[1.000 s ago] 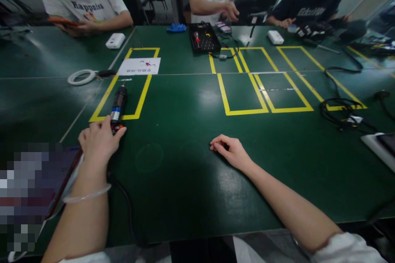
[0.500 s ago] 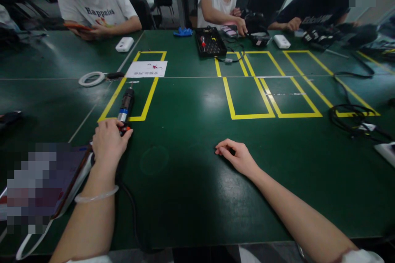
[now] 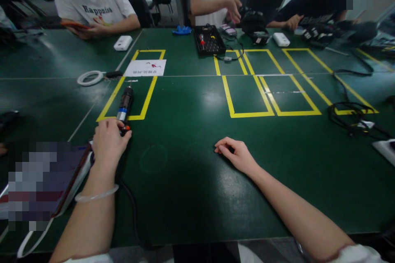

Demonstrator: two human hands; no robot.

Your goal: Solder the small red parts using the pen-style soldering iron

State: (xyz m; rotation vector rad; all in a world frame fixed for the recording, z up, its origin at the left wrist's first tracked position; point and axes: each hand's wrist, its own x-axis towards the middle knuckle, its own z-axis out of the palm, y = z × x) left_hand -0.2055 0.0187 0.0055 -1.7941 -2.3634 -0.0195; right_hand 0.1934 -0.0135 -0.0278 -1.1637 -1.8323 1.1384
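My left hand (image 3: 108, 143) is closed around the near end of a black corded tool with a blue band (image 3: 125, 104). The tool lies on the green table (image 3: 185, 164), pointing away into a yellow taped rectangle (image 3: 131, 86). Its black cord (image 3: 131, 205) trails back under my left wrist. My right hand (image 3: 236, 154) rests on the table in the middle, fingers loosely curled under, with nothing visible in them.
A white paper sheet (image 3: 146, 67) and a white tape roll (image 3: 90, 78) lie beyond the tool. A black bit case (image 3: 209, 40), white boxes, coiled cables (image 3: 348, 115) and more taped rectangles (image 3: 247, 94) lie farther off. Three people sit across the table. A tablet (image 3: 46, 181) lies at my left.
My hands have stayed put, with the left still on the tool. The view shifted slightly. The person across in the middle lifted a hand to a black object.
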